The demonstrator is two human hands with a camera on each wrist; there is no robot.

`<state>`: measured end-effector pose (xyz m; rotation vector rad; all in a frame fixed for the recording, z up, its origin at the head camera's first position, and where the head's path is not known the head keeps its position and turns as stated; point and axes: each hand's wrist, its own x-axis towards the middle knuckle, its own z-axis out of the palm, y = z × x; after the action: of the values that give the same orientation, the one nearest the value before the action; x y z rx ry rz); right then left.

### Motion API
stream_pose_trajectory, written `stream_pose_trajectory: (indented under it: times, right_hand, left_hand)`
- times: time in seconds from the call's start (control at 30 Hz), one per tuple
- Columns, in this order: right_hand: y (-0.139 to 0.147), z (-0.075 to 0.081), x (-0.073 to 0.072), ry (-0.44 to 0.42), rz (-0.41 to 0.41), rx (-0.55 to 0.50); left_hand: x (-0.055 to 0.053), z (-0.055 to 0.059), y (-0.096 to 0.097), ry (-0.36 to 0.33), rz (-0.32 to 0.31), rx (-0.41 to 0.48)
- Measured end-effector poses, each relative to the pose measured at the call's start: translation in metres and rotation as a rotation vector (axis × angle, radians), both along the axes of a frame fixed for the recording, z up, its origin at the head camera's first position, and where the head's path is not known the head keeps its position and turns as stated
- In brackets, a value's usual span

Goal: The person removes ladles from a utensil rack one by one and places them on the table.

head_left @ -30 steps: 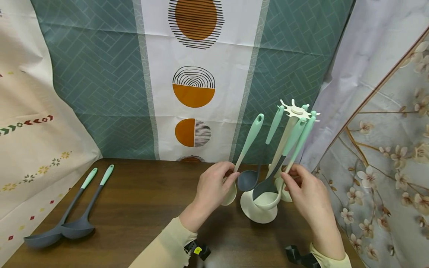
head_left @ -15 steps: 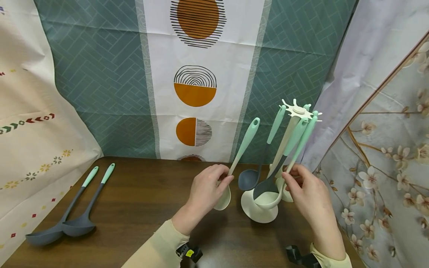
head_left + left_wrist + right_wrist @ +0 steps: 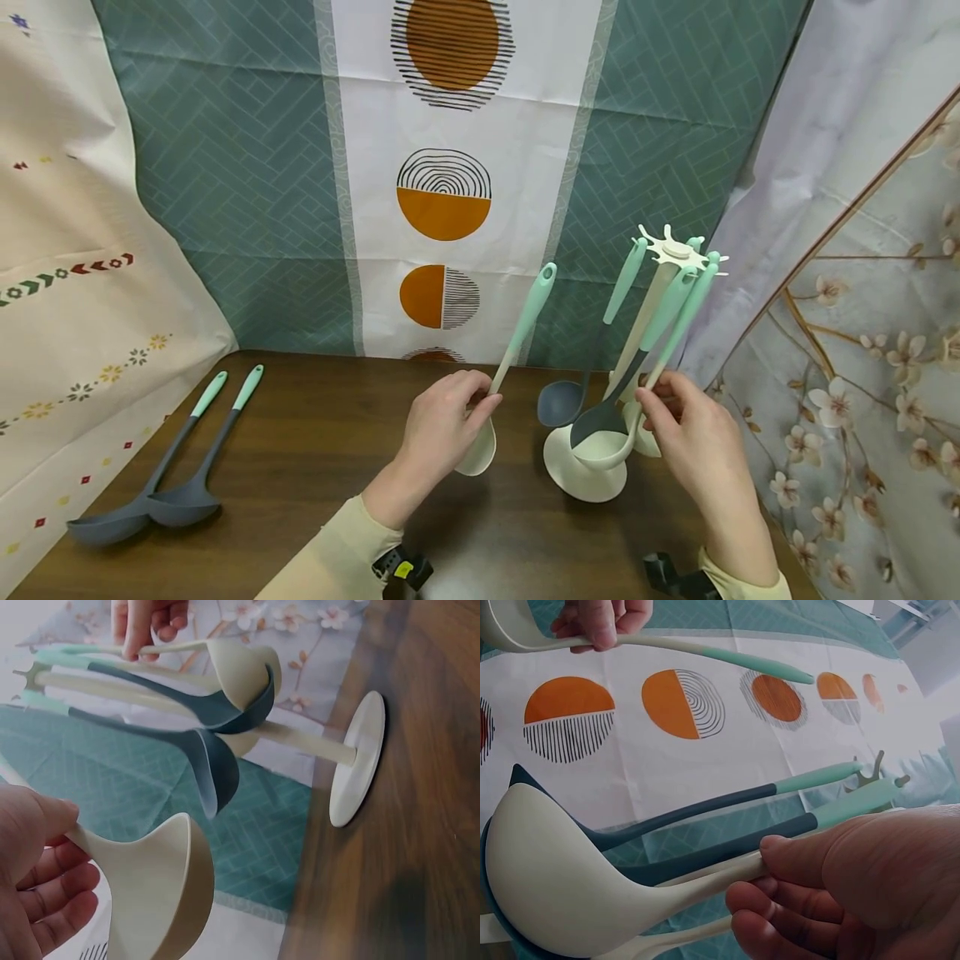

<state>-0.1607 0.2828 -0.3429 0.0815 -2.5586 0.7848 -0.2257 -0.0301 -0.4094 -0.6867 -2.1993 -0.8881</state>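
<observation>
My left hand [image 3: 442,421] pinches the stem of a cream ladle [image 3: 161,892] just above its bowl. This ladle's mint handle leans up to the right, apart from the rack. At the right stands a cream utensil rack [image 3: 558,475] with a hooked crown and round base. Two dark ladles, one on the left [image 3: 558,406] and one in front [image 3: 600,422], hang from it. My right hand [image 3: 688,429] pinches the stem of another cream ladle [image 3: 570,877], whose handle top is at the crown. Further cream utensils behind are partly hidden.
Two dark ladles with mint handles, a left one [image 3: 112,527] and a right one [image 3: 183,504], lie overlapping on the left of the brown wooden table [image 3: 315,467]. Patterned cloths hang along the back and both sides.
My left hand has moved left with its cream ladle, away from the rack. My right hand keeps its pinch on the other cream ladle. The view has shifted slightly.
</observation>
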Motion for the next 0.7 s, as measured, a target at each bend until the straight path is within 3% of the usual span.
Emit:
stream_pose_trajectory:
  times: [0.2, 0.7]
  right_hand:
    - [0.000, 0.000, 0.000, 0.003, 0.001, 0.000]
    - [-0.002, -0.002, -0.001, 0.018, -0.002, 0.004]
  left_hand:
    - [-0.001, -0.003, -0.014, -0.004, 0.019, -0.023]
    - [-0.007, -0.007, -0.059, -0.032, 0.135, -0.078]
